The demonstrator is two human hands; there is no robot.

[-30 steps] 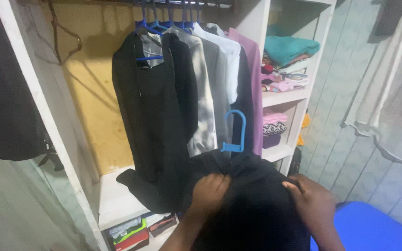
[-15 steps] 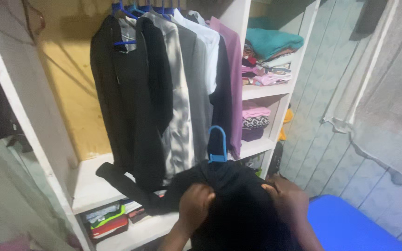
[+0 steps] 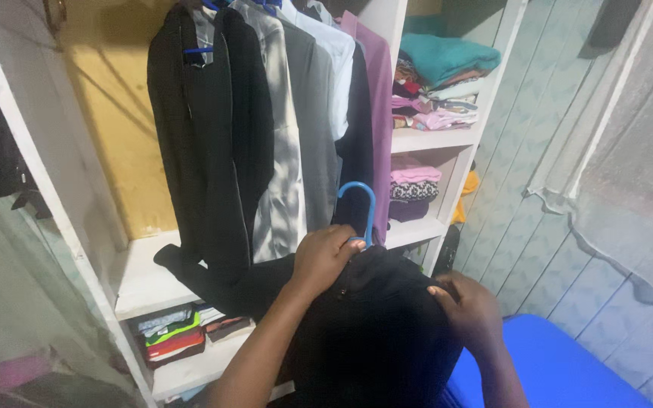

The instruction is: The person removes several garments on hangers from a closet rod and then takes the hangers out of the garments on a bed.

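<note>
The left hand (image 3: 325,257) has risen to grip the blue hanger (image 3: 360,210) at its neck, while the right hand (image 3: 468,308) clutches the black garment (image 3: 376,325)'s shoulder.

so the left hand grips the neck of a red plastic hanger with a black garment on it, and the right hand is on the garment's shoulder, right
Not quite: the plastic hanger is blue, not red, as the head view shows. The rest stands: the left hand grips its neck just above the black garment, and the right hand rests on the garment's shoulder.
</note>
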